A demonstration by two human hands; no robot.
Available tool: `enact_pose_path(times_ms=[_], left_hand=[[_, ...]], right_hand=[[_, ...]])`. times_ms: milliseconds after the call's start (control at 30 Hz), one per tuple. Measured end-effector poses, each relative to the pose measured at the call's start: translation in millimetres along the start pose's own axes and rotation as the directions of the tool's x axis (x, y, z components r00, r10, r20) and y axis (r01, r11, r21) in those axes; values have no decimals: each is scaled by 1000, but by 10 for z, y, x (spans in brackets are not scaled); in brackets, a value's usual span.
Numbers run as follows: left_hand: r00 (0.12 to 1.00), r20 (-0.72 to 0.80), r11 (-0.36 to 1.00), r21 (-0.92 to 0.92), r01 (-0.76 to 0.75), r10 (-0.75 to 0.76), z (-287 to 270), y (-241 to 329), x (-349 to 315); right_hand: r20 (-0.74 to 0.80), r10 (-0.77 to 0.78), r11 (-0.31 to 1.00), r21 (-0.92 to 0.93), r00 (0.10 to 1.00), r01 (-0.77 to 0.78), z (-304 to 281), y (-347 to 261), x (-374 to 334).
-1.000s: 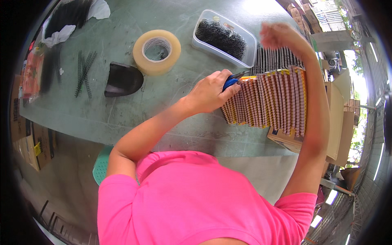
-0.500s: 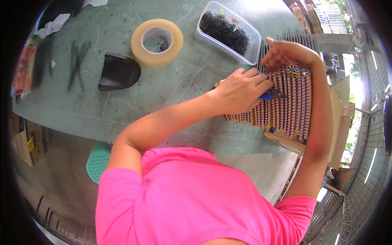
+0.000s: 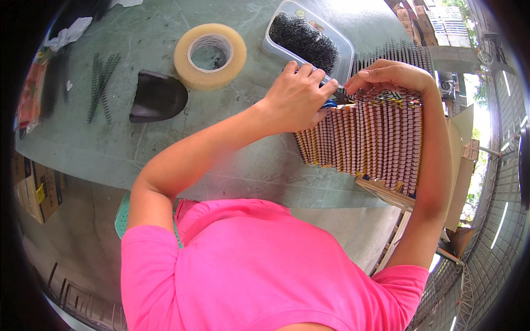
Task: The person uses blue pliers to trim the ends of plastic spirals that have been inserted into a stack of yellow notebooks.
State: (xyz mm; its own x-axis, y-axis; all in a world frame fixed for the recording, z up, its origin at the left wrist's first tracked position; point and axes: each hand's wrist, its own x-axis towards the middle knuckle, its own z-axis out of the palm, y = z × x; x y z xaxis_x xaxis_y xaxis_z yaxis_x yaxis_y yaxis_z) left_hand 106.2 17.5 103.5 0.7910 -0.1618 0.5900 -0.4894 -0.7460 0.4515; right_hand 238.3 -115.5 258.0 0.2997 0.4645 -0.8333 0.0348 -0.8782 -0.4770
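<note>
My left hand [image 3: 301,96] is closed around blue-handled pliers [image 3: 330,103]. Their dark jaws reach the far left corner of a stack of spiral-bound books [image 3: 367,140], whose coil spines face me in rows. Beside the jaws, my right hand [image 3: 393,77] arches over the far edge of the stack, thumb and fingers drawn together; whatever is between the fingertips is too small to tell. Just beyond my left hand, a clear plastic tub [image 3: 349,52] holds a tangle of black coil pieces [image 3: 306,41].
A tape roll [image 3: 185,63] lies on the green table [image 3: 243,165], near a black curved piece [image 3: 159,98]. Loose black coils [image 3: 101,88] lie farther left. More black coils [image 3: 395,55] stick up behind the stack. A cardboard box [image 3: 41,187] is below the table at left.
My left hand has moved left and away from me with the pliers, from over the coil rows to the stack's far corner. My right thumb and fingers have drawn closer together.
</note>
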Motion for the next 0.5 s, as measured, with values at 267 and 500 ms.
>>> enact_pose_path(times_ms=[267, 500], left_hand=[[953, 296, 989, -108, 104, -68, 24, 8, 118], [994, 95, 998, -9, 61, -60, -46, 66, 53]], right_hand=[[60, 34, 999, -17, 998, -33, -75, 24, 21], [89, 107, 994, -44, 990, -103, -134, 25, 9]])
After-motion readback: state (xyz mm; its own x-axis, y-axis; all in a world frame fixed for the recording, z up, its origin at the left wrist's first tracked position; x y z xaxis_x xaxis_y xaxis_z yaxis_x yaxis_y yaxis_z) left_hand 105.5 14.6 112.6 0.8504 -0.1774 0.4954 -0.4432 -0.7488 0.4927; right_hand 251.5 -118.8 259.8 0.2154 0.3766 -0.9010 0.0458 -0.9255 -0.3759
